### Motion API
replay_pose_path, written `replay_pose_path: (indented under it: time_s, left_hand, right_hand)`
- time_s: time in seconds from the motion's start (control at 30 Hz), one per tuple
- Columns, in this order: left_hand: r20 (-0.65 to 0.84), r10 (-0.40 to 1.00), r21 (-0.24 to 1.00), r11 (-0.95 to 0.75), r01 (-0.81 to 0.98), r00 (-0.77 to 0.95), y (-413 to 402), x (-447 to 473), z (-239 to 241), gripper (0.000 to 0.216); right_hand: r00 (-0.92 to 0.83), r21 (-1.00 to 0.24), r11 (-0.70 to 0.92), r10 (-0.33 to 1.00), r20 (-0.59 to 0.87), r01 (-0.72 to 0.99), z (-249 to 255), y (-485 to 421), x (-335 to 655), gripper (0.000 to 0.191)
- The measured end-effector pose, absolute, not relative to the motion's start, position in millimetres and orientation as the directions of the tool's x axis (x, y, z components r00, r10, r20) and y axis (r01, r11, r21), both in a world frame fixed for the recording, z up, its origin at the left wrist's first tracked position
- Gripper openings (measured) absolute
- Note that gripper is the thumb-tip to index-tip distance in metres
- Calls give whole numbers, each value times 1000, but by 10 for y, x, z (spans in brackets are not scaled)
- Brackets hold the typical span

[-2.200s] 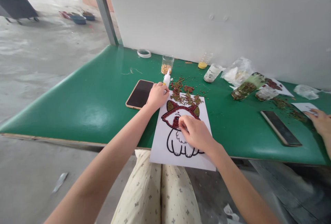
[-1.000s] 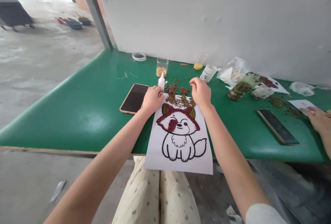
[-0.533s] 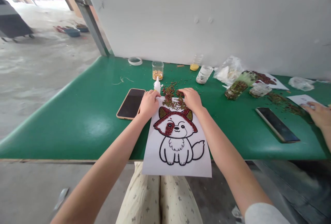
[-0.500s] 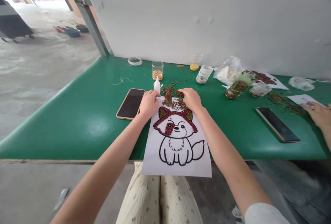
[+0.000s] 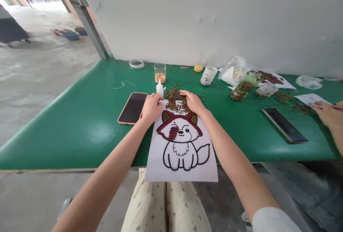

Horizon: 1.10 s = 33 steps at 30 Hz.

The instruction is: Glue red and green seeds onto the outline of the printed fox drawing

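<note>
A sheet of paper with a cartoon dog drawing [image 5: 182, 155] hangs partly over the table's front edge. Red beans fill the band round its head and one eye patch; green ones fill the inner ears. My left hand [image 5: 152, 108] is closed at the sheet's upper left edge, beside a phone [image 5: 133, 107] and a white glue bottle [image 5: 159, 89]. Loose red and green beans [image 5: 173, 98] lie at the sheet's top, partly on it. My right hand [image 5: 193, 102] rests at the right of this pile, fingers stretched and slightly curved over the beans.
Behind stand a cup of corn kernels [image 5: 160, 73], a cup with yellow contents [image 5: 198, 68] and a whitish cup [image 5: 208, 75]. At right are a tipped jar of beans [image 5: 242, 88], a plastic bag [image 5: 234, 70], another phone [image 5: 284, 125] and another person's hand [image 5: 327, 113] on paper.
My right hand's fingers have moved slightly left over the bean pile. My left hand stays at the sheet's edge. The whole view has shifted a little.
</note>
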<state>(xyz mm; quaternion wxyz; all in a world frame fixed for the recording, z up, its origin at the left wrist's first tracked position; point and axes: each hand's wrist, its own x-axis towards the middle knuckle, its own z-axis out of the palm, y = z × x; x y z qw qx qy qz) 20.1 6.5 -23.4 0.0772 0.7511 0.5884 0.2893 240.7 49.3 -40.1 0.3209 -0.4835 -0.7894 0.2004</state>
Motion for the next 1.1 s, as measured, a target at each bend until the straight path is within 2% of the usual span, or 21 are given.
replay_pose_path:
  time_s: [0.23, 0.53, 0.63, 0.73, 0.93, 1.1]
  left_hand:
    - [358, 922, 441, -304, 844, 145, 48, 205, -201, 29]
    - [403, 903, 454, -336, 826, 146, 61, 196, -199, 28]
    - [417, 897, 459, -345, 818, 144, 62, 198, -196, 28]
    - [445, 883, 467, -368, 804, 146, 59, 202, -188, 28]
    - [465, 873, 469, -385, 795, 149, 53, 202, -188, 27]
    - [456, 878, 473, -378, 796, 146, 51, 203, -191, 27]
  right_hand:
    - [-453, -667, 520, 842, 295, 533, -255, 367, 2262, 57]
    - [-533, -569, 579, 802, 269, 584, -141, 248, 2208, 57]
    - [-522, -493, 607, 792, 315, 624, -90, 227, 2247, 47]
    - [-472, -455, 566, 824, 312, 687, -47, 213, 2292, 33]
    - [-493, -470, 549, 833, 250, 691, -59, 193, 2289, 32]
    - [-516, -433, 562, 825, 229, 705, -116, 194, 2234, 32]
